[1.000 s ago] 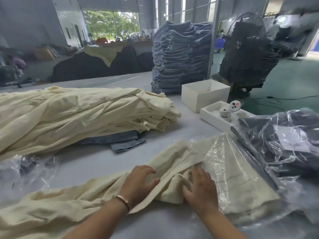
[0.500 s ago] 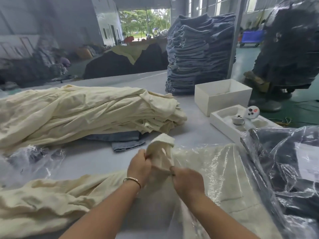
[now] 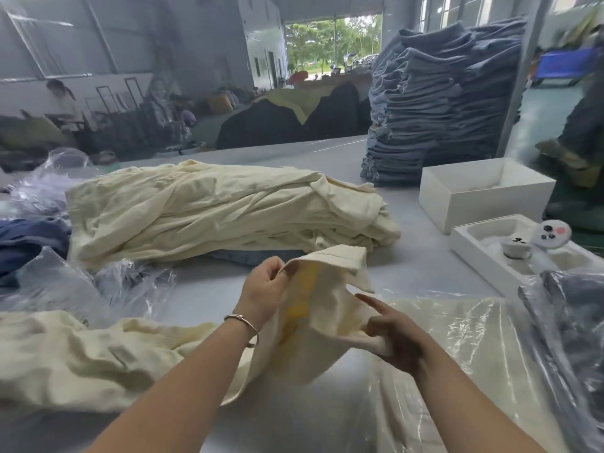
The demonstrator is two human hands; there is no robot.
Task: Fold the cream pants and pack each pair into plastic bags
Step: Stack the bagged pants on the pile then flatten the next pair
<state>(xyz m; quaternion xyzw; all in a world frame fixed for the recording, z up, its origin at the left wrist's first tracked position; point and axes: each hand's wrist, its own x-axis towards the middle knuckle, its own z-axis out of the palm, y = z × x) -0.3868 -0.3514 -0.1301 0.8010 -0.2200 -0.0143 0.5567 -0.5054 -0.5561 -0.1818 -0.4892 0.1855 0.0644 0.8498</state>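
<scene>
Barely into this pair, I'd say. Left hand [image 3: 266, 291] pinches the top edge of the cream pants [image 3: 322, 308] in the frame's centre, lifted off the table [image 3: 408, 276]; right hand [image 3: 390, 331] grips a lower fold with the forefinger sticking out. The rest of them trails to the lower left, unfolded. One bagged pair [image 3: 457, 348] lies at lower right, so at least one looks done. The big cream pile [image 3: 212, 210] behind, mid-frame, isn't bagged yet, so most of the job is left. Loose plastic bags [image 3: 65, 282] wait at left.
</scene>
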